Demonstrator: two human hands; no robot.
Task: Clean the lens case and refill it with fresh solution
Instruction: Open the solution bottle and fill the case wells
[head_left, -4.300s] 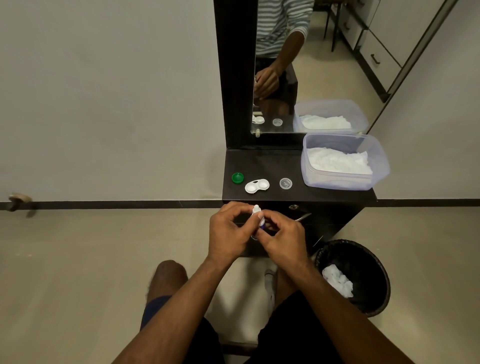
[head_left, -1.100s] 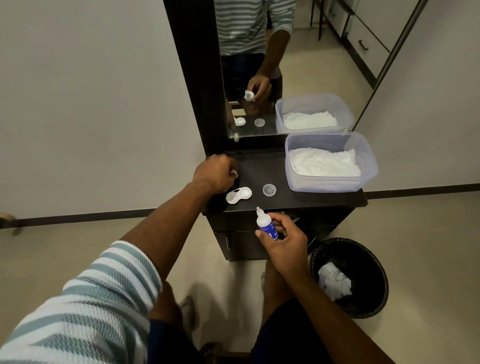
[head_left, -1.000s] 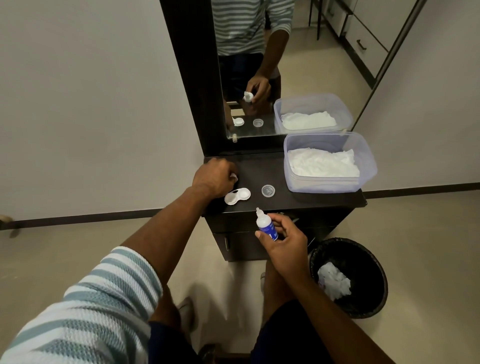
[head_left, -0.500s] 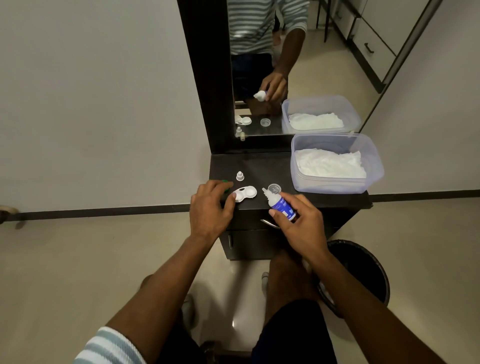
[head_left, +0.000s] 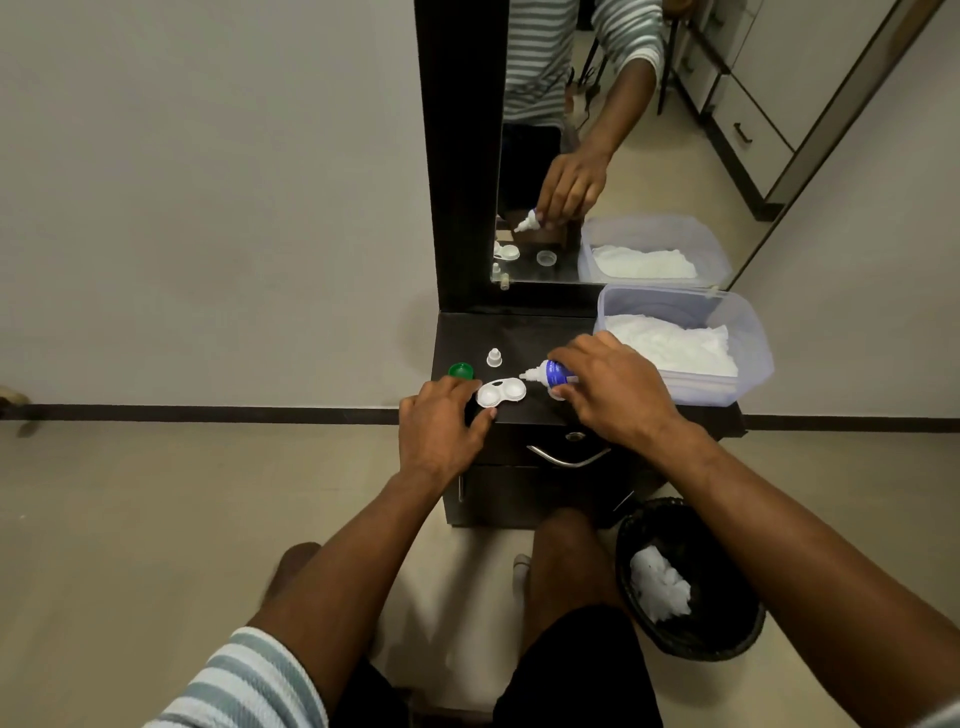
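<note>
The white two-well lens case (head_left: 501, 392) lies open on the dark dresser top (head_left: 535, 332). My right hand (head_left: 610, 389) grips the small blue-labelled solution bottle (head_left: 549, 375), tipped sideways with its nozzle over the case's right well. My left hand (head_left: 441, 428) rests at the dresser's front edge, its fingers touching the case's left side. The bottle's white cap (head_left: 494, 357) stands behind the case. A green case lid (head_left: 461, 370) lies at the left. The clear lid is hidden behind my right hand.
A clear plastic tub (head_left: 748, 338) of white tissues fills the dresser's right side. A mirror (head_left: 597, 130) stands behind. A black waste bin (head_left: 685, 577) with crumpled tissue sits on the floor at lower right. The drawer handle (head_left: 566, 457) is below the dresser top.
My right hand brought the bottle from in front of the dresser up over the case and tipped it sideways. My left hand set the cap down and now steadies the case.
</note>
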